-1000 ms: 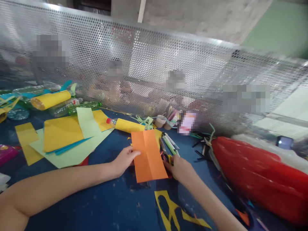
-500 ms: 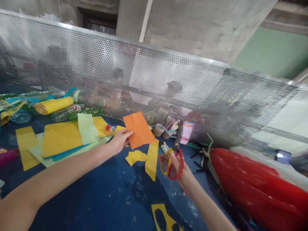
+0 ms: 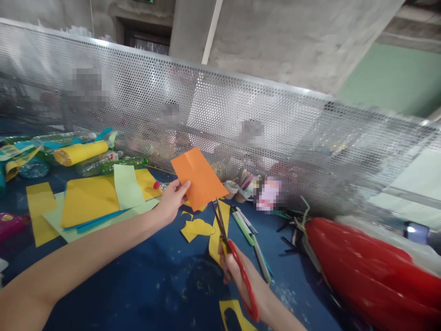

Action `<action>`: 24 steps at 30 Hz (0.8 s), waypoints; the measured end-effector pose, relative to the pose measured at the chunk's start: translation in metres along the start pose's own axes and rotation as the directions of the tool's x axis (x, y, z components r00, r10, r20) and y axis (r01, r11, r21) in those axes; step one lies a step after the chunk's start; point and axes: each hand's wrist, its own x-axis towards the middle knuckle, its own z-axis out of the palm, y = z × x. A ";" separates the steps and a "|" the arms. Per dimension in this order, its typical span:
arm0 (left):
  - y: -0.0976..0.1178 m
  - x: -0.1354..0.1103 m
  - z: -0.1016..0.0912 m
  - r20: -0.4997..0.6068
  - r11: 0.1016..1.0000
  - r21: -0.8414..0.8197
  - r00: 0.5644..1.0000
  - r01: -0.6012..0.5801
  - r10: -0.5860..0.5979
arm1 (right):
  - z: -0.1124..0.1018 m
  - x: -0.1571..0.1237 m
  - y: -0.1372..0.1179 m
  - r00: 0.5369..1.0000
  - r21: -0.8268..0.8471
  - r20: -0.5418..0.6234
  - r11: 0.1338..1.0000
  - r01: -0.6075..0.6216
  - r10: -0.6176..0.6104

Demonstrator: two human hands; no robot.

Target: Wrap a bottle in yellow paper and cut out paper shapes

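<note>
Left hand: grip pinched, thumb over fingers, on the orange paper, tilted above the table. Right hand: grip curled around scissors, blades slightly parted, tips at the paper's lower right corner; contact unclear. Below, yellow scraps; pens to the right; perforated screen behind.

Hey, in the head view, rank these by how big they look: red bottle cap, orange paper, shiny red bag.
1. Shiny red bag, even partly cut off
2. Orange paper
3. Red bottle cap
</note>
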 end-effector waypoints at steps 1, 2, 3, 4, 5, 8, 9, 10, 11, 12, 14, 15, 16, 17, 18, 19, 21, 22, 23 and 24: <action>0.000 -0.002 0.001 0.010 1.000 0.020 1.000 -0.006 0.005 | -0.001 -0.001 0.000 1.000 -0.042 0.020 0.999 -0.012 0.012; 0.000 -0.005 0.003 0.025 0.999 0.042 1.000 -0.005 0.004 | -0.002 -0.001 0.001 0.999 -0.070 0.038 0.997 -0.025 0.028; 0.000 -0.008 0.004 0.041 0.998 0.065 0.999 -0.001 -0.001 | -0.003 -0.001 0.002 0.998 -0.096 0.044 0.995 -0.032 0.037; -0.001 -0.010 0.006 0.056 0.996 0.088 0.998 0.004 -0.009 | -0.003 -0.001 0.002 0.998 -0.115 0.041 0.993 -0.035 0.040; -0.002 -0.013 0.007 0.068 0.994 0.110 0.998 0.009 -0.017 | -0.004 -0.001 0.003 0.998 -0.119 0.042 0.992 -0.035 0.040; -0.002 -0.016 0.009 0.078 0.989 0.148 0.997 0.005 -0.017 | -0.004 0.000 0.003 0.998 -0.084 0.054 0.996 -0.017 0.022; -0.002 -0.016 0.009 0.077 0.989 0.151 0.997 -0.005 -0.007 | -0.004 0.000 0.004 0.998 -0.073 0.056 0.997 -0.011 0.015; -0.002 -0.016 0.009 0.079 0.988 0.152 0.997 -0.014 0.002 | -0.004 0.000 0.004 0.998 -0.067 0.056 0.998 -0.006 0.010; -0.002 -0.016 0.008 0.082 0.988 0.154 0.997 -0.022 0.010 | -0.004 0.000 0.004 0.998 -0.067 0.058 0.998 -0.001 0.005; -0.002 -0.015 0.008 0.086 0.987 0.157 0.996 -0.027 0.014 | -0.004 0.000 0.004 0.998 -0.069 0.062 0.998 0.004 0.000; -0.002 -0.014 0.007 0.093 0.986 0.167 0.996 -0.030 0.015 | -0.004 0.000 0.005 0.997 -0.070 0.071 0.997 0.007 -0.002; -0.002 -0.014 0.007 0.095 0.984 0.173 0.995 -0.029 0.013 | -0.005 0.000 0.005 0.997 -0.066 0.074 0.998 0.003 0.001; -0.003 -0.014 0.007 0.095 0.983 0.182 0.995 -0.027 0.010 | -0.005 0.000 0.006 0.997 -0.059 0.077 0.998 -0.003 0.008; -0.003 -0.015 0.007 0.095 0.981 0.191 0.995 -0.025 0.007 | -0.005 0.000 0.006 0.997 -0.052 0.079 0.999 -0.012 0.016; -0.003 -0.015 0.007 0.095 0.980 0.199 0.996 -0.022 0.003 | -0.005 0.000 0.007 0.996 -0.047 0.081 0.999 -0.019 0.023; -0.003 -0.016 0.008 0.095 0.978 0.206 0.995 -0.018 -0.002 | -0.005 0.001 0.007 0.996 -0.045 0.085 0.999 -0.023 0.027; -0.003 -0.017 0.008 0.098 0.977 0.211 0.995 -0.010 -0.010 | -0.005 0.001 0.006 0.996 -0.052 0.090 0.999 -0.017 0.021; -0.003 -0.017 0.008 0.101 0.978 0.209 0.995 -0.010 -0.012 | -0.005 0.001 0.006 0.996 -0.059 0.091 0.998 -0.010 0.015; -0.003 -0.017 0.008 0.105 0.978 0.206 0.994 -0.010 -0.012 | -0.005 0.001 0.005 0.996 -0.067 0.092 0.998 -0.003 0.009; -0.003 -0.017 0.008 0.110 0.979 0.204 0.994 -0.011 -0.012 | -0.005 0.001 0.004 0.996 -0.074 0.093 0.997 0.002 0.005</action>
